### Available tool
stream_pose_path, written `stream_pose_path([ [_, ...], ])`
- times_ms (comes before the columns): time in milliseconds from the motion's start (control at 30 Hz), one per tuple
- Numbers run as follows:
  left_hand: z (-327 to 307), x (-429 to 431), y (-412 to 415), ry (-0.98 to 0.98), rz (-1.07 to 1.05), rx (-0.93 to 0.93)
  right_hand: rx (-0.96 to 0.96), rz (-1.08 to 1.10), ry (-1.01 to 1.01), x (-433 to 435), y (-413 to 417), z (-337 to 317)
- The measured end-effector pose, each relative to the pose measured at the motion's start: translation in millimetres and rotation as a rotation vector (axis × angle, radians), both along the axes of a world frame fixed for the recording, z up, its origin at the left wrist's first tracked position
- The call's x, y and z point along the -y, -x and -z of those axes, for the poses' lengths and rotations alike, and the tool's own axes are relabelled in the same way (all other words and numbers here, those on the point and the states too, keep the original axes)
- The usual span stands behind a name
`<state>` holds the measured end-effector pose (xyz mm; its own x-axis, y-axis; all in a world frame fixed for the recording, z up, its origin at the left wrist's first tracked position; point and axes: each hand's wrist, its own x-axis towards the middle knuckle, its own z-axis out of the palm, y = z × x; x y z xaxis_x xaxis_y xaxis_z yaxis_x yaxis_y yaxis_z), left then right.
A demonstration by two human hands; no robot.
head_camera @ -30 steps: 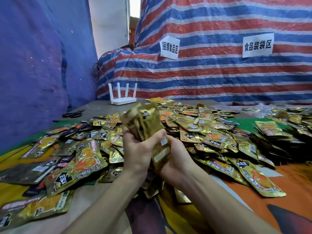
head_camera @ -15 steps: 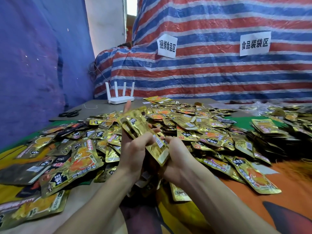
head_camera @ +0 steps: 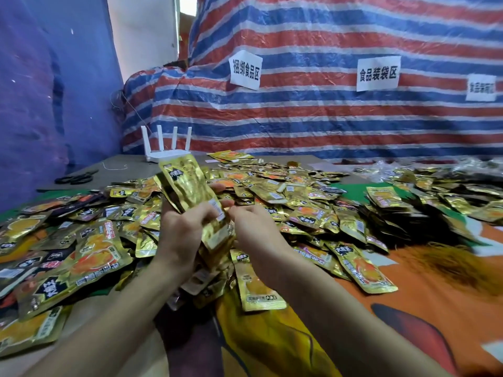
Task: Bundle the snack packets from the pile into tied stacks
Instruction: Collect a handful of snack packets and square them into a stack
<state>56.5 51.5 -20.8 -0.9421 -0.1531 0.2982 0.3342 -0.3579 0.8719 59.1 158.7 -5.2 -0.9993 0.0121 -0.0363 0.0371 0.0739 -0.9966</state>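
A white router (head_camera: 167, 152) is standing at the far edge of the table (head_camera: 122, 170), and the work is going on in front of it. Directly in front of the router and raised above the table, the left hand (head_camera: 185, 232) is holding a stack of gold snack packets (head_camera: 190, 186), tilted so that its top end is leaning toward the router. The left hand's fingers (head_camera: 218, 188) are curling round the back of the stack while the thumb is pressing across its front.

The right hand (head_camera: 255, 235) is meeting the stack's lower right edge, nearer the viewer than the router. Its fingers are curling inward and one tip is touching the packets, but I cannot tell whether they are pinching anything.

The pile (head_camera: 299, 197) of loose packets is spreading over the table in front of the router and out to both sides of it, lying under and around both hands. One loose packet (head_camera: 255, 284) is lying flat beneath the right wrist, well in front of the router.

Black scissors (head_camera: 74, 177) are lying to the router's left, with a bit of white string (head_camera: 114, 167) between them and the router. Behind the router a striped tarp (head_camera: 326, 118) is hanging, carrying paper signs (head_camera: 245, 70).
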Motion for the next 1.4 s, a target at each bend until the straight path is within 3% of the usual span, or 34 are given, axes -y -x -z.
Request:
stream_pose_path([
  [233, 5.4, -45.7, -8.1, 0.203, 0.149, 0.032, -0.165, -0.015, -0.461, -65.2, -32.9, -12.9],
  [333, 4.0, -75.1, -10.9, 0.126, 0.208, 0.009, -0.129, -0.005, -0.64, -102.7, -40.8, -19.6],
  [433, 5.8, -92.7, -15.9, 0.046, 0.272, 0.004, -0.087, 0.146, -0.865, -156.9, -43.0, -24.1],
  [567, 13.0, -103.6, -27.0, 0.093, 0.245, 0.012, 0.023, 0.403, -1.15, -235.5, -42.8, -9.6],
  [667, 14.9, -108.3, -34.3, 0.12, 0.233, 0.006, 0.11, 0.387, -1.258, -266.5, -42.3, 13.4],
  [833, 17.7, -112.6, -38.2, 0.116, 0.246, -0.083, 0.03, 0.461, -1.282, -274.6, -35.0, 33.6],
  [1233, 27.2, -107.8, -30.4, 0.11, 0.232, -0.087, -0.136, 0.557, -1.098, -286.6, -36.0, 17.7],
  [1400, 24.8, -107.6, -29.4, 0.114, 0.249, -0.115, -0.288, 0.555, -0.999, -274.1, -38.4, 4.1],
])
